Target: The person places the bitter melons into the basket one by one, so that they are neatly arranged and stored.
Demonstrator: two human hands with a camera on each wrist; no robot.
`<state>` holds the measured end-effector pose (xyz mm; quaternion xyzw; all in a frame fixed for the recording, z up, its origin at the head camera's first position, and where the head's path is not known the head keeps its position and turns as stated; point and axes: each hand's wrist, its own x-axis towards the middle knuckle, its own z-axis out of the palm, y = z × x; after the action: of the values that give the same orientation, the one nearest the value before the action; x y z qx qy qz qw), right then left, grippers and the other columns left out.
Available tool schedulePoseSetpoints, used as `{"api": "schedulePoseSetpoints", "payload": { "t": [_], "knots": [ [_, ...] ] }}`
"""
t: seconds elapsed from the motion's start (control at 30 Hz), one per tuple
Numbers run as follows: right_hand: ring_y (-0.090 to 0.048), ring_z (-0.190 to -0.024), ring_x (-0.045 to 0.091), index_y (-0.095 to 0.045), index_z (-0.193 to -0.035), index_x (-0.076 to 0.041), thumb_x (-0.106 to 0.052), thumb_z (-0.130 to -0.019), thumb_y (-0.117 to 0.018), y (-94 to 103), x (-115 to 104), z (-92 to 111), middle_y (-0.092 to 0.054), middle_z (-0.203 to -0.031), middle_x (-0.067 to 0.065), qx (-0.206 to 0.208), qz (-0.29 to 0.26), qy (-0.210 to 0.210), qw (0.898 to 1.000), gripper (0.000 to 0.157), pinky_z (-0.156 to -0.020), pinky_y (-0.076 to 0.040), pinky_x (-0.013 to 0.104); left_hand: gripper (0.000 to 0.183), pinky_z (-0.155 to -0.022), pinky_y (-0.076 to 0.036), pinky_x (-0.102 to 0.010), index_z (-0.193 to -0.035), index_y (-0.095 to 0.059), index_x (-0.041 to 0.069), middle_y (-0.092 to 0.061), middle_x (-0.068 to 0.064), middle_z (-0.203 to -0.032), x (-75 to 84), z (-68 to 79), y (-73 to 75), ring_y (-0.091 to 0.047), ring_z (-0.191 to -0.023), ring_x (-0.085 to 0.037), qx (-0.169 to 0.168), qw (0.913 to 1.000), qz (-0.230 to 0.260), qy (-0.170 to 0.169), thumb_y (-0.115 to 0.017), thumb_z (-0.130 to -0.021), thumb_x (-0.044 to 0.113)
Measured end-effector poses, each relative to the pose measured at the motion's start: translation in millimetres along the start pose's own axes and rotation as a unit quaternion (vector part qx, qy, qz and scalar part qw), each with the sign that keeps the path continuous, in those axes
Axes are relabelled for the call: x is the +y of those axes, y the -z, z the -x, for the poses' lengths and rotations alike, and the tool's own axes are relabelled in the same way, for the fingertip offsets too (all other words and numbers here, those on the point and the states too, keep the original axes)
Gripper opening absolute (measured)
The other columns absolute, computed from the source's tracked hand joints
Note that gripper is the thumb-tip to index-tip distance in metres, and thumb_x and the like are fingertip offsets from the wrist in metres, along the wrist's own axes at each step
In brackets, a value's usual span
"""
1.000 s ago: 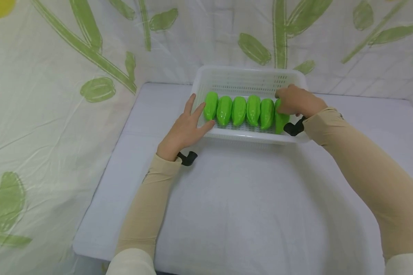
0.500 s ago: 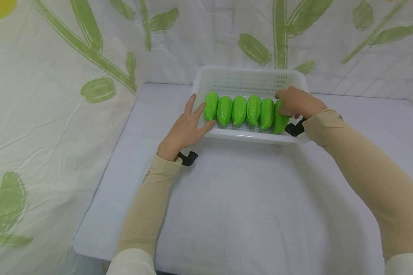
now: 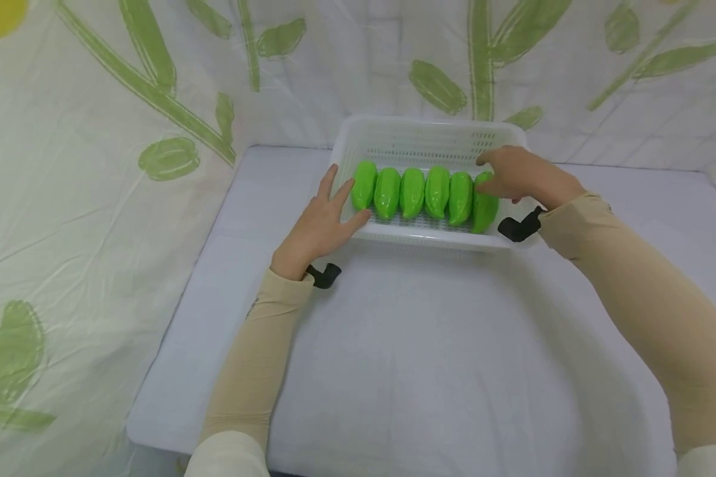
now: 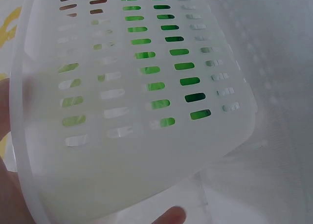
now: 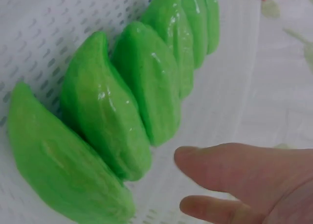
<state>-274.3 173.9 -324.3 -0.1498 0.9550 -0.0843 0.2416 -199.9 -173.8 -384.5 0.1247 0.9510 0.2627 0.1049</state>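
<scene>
Several glossy green peppers lie side by side in a row inside a white perforated plastic basket. My left hand, fingers spread, rests at the basket's left end. In the left wrist view its thumb tip shows at the bottom, beside the basket wall. At the row's right end lies the last pepper, slightly tilted, with my right hand just over it. In the right wrist view the right hand's thumb and a finger are extended, apart from the end pepper, holding nothing.
The basket stands at the back of a table covered in white cloth. Behind and to the left hangs a white sheet with green leaf prints. A black curved piece sticks out at each wrist.
My right hand has let go of the end pepper and drawn back slightly to the right, its fingers opening. That pepper leans a little more to the left at its lower tip. The left hand stays.
</scene>
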Motion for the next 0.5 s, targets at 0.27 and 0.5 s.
{"api": "schedulePoseSetpoints", "payload": {
  "t": [0.27,0.5],
  "knots": [
    [-0.054,-0.128,0.052,-0.039,-0.156,0.004,-0.044,-0.107,-0.052,-6.2,-2.2,17.0,-0.047,-0.148,0.038,0.06,-0.004,0.034,0.998,0.07,-0.106,-0.045,0.065,0.083,-0.123,-0.024,-0.066,-0.169,-0.02,0.018,0.014,-0.002,-0.176,-5.5,0.3,0.0,-0.004,-0.16,-0.045,0.009,0.9998,-0.015,0.001,-0.046,-0.104,0.063],
    [-0.051,-0.13,0.05,-0.041,-0.157,0.001,-0.051,-0.107,-0.05,-22.6,-14.3,36.4,-0.05,-0.146,0.034,0.128,-0.05,0.05,0.989,0.072,-0.106,-0.042,0.066,0.082,-0.128,-0.002,-0.062,-0.168,-0.021,0.018,0.009,-0.007,-0.176,-11.9,2.9,-2.5,0.004,-0.16,-0.045,0.019,0.9993,-0.033,-0.002,-0.045,-0.104,0.063]
  ]
}}
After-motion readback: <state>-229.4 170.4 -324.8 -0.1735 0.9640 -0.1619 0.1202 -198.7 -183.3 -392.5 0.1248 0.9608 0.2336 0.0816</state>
